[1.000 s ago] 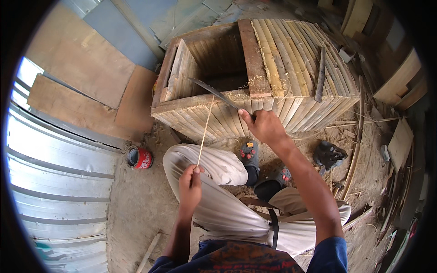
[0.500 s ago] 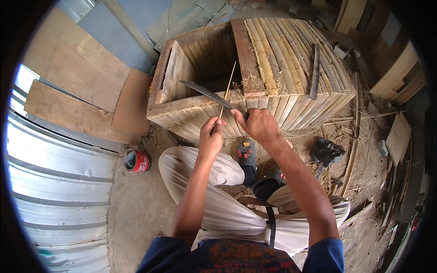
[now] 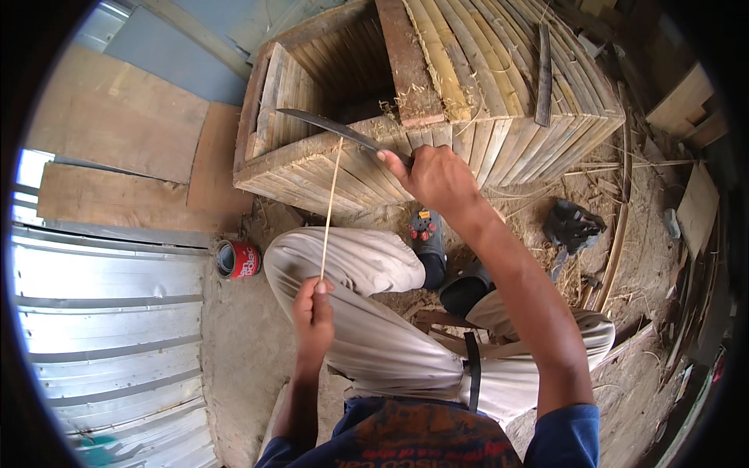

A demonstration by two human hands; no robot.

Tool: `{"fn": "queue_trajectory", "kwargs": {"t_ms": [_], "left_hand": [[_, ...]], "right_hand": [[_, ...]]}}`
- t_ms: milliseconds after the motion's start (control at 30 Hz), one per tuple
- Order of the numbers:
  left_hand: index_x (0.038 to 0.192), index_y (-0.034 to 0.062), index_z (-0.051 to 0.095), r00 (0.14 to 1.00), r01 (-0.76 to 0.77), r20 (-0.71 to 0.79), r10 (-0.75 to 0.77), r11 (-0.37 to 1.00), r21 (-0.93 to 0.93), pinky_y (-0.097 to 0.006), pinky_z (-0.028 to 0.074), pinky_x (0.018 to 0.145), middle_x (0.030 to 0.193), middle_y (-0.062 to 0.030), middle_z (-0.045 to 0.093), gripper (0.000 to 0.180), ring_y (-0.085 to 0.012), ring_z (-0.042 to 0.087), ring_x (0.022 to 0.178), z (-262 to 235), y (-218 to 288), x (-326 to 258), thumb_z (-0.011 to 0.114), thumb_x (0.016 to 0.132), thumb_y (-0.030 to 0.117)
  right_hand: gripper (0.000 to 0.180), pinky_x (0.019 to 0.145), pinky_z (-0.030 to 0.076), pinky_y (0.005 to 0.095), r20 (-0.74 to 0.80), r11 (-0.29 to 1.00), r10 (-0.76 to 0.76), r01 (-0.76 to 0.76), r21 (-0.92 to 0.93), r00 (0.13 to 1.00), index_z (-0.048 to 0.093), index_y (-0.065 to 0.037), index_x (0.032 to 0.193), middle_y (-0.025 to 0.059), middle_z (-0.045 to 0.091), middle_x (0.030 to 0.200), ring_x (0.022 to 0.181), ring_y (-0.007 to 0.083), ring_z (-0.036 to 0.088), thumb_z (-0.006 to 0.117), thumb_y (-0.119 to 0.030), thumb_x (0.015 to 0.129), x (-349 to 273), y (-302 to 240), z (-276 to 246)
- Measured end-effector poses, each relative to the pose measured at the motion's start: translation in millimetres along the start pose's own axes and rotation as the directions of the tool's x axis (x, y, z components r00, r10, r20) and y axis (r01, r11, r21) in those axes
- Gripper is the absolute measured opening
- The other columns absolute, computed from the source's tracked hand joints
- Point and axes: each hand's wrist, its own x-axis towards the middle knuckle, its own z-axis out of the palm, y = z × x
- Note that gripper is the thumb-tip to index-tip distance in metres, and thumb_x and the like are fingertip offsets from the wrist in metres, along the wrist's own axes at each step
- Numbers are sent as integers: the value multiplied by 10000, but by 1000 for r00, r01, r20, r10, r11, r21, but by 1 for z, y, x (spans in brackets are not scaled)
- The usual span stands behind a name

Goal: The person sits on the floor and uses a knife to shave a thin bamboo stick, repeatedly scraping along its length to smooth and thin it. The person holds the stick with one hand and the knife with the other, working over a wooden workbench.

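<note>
Pale bamboo is what you are working: a thin, straw-coloured bamboo splint (image 3: 331, 207) runs nearly upright between your two hands. Your left hand (image 3: 313, 313) is closed around its lower end, fingers pressed together over your light trouser leg (image 3: 367, 261). Your right hand (image 3: 437, 178) is clenched on the handle of a long, dark, curved metal blade (image 3: 328, 127), whose tip points to your left and lies across the front edge of the slatted bamboo-and-wood crate (image 3: 437, 86). The splint's upper end meets the blade just beside your right hand; whether the edge bites into it, you cannot tell from this view. You sit on the dirt floor (image 3: 242, 351) with the crate right in front of your knees. A small red tin can (image 3: 236, 258) stands open on the ground to your left, near corrugated metal sheeting (image 3: 109, 312). A dark sandal (image 3: 426, 232) shows between your legs, just below the crate. Loose bamboo strips (image 3: 616, 242) lie on the ground to your right
</note>
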Motion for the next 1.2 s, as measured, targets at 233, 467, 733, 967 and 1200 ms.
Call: {"fn": "queue_trajectory", "kwargs": {"t_ms": [233, 467, 733, 967, 1200], "left_hand": [[1062, 25, 620, 961, -262, 4, 275, 911, 319, -296, 401, 595, 712, -38, 537, 180, -116, 449, 622, 13, 14, 35, 520, 1074, 174], [1091, 42, 619, 891, -389, -39, 453, 804, 450, -475, 536, 705, 981, -201, 732, 144, -431, 701, 850, 76, 53, 117, 504, 1005, 48], [1090, 55, 623, 878, -401, -27, 478, 765, 504, -460, 511, 602, 844, -188, 710, 150, -401, 689, 702, 65, 47, 103, 515, 990, 30], [1072, 54, 634, 915, -314, -33, 403, 760, 569, -360, 414, 493, 658, -163, 562, 138, -299, 546, 496, 17, 2, 29, 510, 1014, 42], [1052, 52, 637, 923, -284, -98, 372, 831, 478, -301, 343, 471, 602, -35, 495, 169, -124, 466, 471, -48, -20, -23, 503, 1073, 152]], "right_hand": [[761, 474, 494, 537, 255, 919, 223, -290, 268, 941, 601, 45, 616, 275, 564, 552, 546, 483, 617, 563, -622, 981, 7, -6, -17], [672, 385, 458, 440, 176, 992, 78, -94, 81, 981, 569, -32, 580, 150, 524, 486, 451, 337, 586, 620, -577, 969, -4, -11, -16], [640, 340, 428, 351, -23, 990, -45, 42, -136, 999, 510, -91, 534, 57, 437, 456, 401, 242, 530, 661, -551, 953, 2, -8, -11], [774, 432, 556, 391, 349, 992, 128, -126, -28, 928, 675, -27, 644, 160, 635, 538, 504, 306, 697, 422, -658, 1015, 8, -8, -18], [788, 538, 563, 489, 449, 900, 228, -364, 242, 864, 653, 49, 649, 237, 610, 562, 569, 410, 673, 507, -647, 989, 16, -8, -26]]}}
